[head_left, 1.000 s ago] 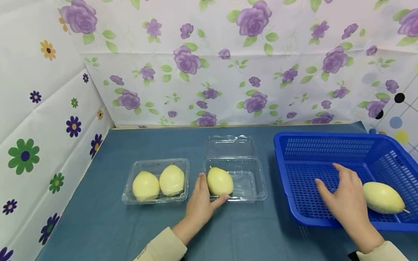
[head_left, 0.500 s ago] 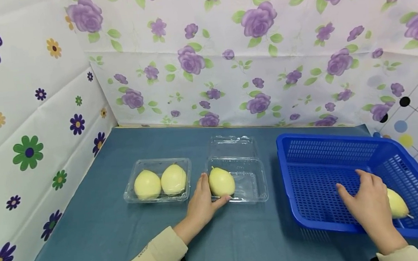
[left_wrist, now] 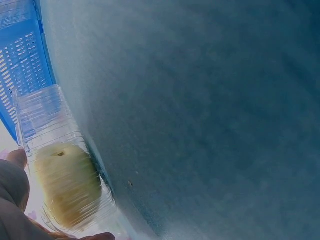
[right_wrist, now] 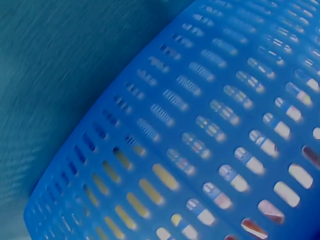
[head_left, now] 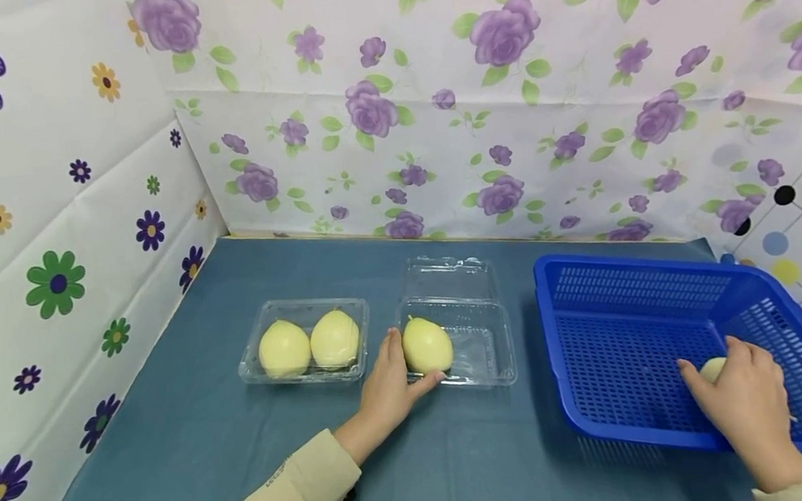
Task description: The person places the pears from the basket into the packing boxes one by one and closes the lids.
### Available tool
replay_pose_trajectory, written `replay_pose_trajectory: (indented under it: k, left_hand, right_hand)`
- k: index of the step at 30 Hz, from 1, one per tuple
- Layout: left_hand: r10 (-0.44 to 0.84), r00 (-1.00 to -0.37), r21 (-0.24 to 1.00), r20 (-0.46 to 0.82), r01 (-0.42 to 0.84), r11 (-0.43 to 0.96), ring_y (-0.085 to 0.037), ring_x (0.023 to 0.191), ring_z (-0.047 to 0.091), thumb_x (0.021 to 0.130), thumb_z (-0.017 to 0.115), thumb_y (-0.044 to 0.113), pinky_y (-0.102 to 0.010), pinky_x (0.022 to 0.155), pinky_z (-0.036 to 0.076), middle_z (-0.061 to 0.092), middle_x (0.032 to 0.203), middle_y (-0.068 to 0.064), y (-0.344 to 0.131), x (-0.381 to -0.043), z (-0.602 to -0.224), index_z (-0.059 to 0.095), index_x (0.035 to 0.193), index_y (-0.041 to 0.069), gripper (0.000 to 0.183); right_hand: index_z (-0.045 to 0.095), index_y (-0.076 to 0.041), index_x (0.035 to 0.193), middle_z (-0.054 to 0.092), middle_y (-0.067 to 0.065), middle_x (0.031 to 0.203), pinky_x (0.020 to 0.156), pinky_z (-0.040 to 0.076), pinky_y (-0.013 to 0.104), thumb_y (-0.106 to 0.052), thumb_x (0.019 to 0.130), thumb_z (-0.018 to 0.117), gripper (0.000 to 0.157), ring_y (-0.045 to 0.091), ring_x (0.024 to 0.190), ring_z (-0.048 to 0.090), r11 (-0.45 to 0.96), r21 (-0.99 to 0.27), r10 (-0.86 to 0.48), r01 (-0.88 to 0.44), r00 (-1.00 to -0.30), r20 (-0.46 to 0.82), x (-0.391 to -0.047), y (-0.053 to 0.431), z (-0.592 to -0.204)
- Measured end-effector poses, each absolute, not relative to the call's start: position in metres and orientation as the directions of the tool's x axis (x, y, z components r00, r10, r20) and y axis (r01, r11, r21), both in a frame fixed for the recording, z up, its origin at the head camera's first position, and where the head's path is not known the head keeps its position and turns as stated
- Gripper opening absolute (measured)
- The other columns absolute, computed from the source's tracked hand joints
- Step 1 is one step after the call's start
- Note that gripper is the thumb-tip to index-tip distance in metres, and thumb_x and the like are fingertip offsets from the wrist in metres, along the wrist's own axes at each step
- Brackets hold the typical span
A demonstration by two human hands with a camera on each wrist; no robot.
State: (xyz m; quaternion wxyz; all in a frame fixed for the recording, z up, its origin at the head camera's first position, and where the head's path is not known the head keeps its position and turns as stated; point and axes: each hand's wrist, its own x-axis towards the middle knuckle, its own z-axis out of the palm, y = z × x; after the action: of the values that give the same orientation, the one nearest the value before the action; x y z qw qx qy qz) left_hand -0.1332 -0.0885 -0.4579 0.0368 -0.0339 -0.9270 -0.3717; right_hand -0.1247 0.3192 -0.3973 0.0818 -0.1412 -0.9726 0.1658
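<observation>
My left hand [head_left: 387, 387] holds the near left corner of an open clear plastic container [head_left: 479, 371], fingers along its left side and thumb at the front edge. Inside lies a pale yellow pear [head_left: 427, 345], seen through the ridged plastic wall in the left wrist view. In the blue basket [head_left: 559, 380], my right hand [head_left: 747, 403] curves over another pear [head_left: 713, 369], covering most of it. The right wrist view looks at the slotted basket wall [right_wrist: 150, 145], with yellow showing through some slots; the hand is largely hidden there.
Left of my left hand stands a second clear container [head_left: 254, 371] with two pears [head_left: 335, 338] in it. The open container's lid [head_left: 449, 278] leans back toward the flowered wall sheet [head_left: 372, 165]. Blue cloth [head_left: 463, 468] covers the table.
My right hand has moved right inside the basket and come down over the pear, its fingers closing round it. My left hand stays at the open container.
</observation>
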Motion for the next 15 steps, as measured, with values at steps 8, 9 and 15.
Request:
replay_pose_trajectory:
  k: [8, 9, 15]
  left_hand:
    - [0.038, -0.996, 0.688, 0.081, 0.083, 0.721, -0.041, 0.135, 0.036, 0.082, 0.072, 0.045, -0.055, 0.095, 0.045, 0.023, 0.153, -0.026, -0.089, -0.134, -0.457, 0.022, 0.148, -0.005, 0.097]
    - [0.039, -0.996, 0.688, 0.081, 0.084, 0.721, -0.041, 0.135, 0.036, 0.082, 0.072, 0.045, -0.055, 0.095, 0.045, 0.023, 0.152, -0.026, -0.089, -0.134, -0.457, 0.022, 0.148, -0.005, 0.097]
    - [0.036, -0.996, 0.691, 0.081, 0.082, 0.718, -0.041, 0.135, 0.036, 0.082, 0.072, 0.045, -0.055, 0.094, 0.045, 0.023, 0.153, -0.026, -0.089, -0.133, -0.458, 0.022, 0.148, -0.005, 0.097]
  right_hand:
    - [0.031, 0.028, 0.126, 0.030, 0.051, 0.120, 0.087, 0.031, 0.071, -0.032, 0.089, 0.060, 0.076, 0.064, 0.110, 0.028, 0.903, -0.305, 0.327, 0.304, -0.945, 0.026, -0.130, 0.335, -0.398]
    - [0.031, 0.029, 0.124, 0.030, 0.051, 0.118, 0.085, 0.032, 0.070, -0.033, 0.089, 0.060, 0.077, 0.064, 0.108, 0.029, 0.902, -0.296, 0.331, 0.315, -0.944, 0.003, -0.131, 0.338, -0.398]
    - [0.029, 0.031, 0.118, 0.030, 0.050, 0.113, 0.085, 0.034, 0.068, -0.039, 0.089, 0.059, 0.082, 0.063, 0.105, 0.030, 0.883, -0.238, 0.388, 0.403, -0.915, -0.112, -0.134, 0.344, -0.396]
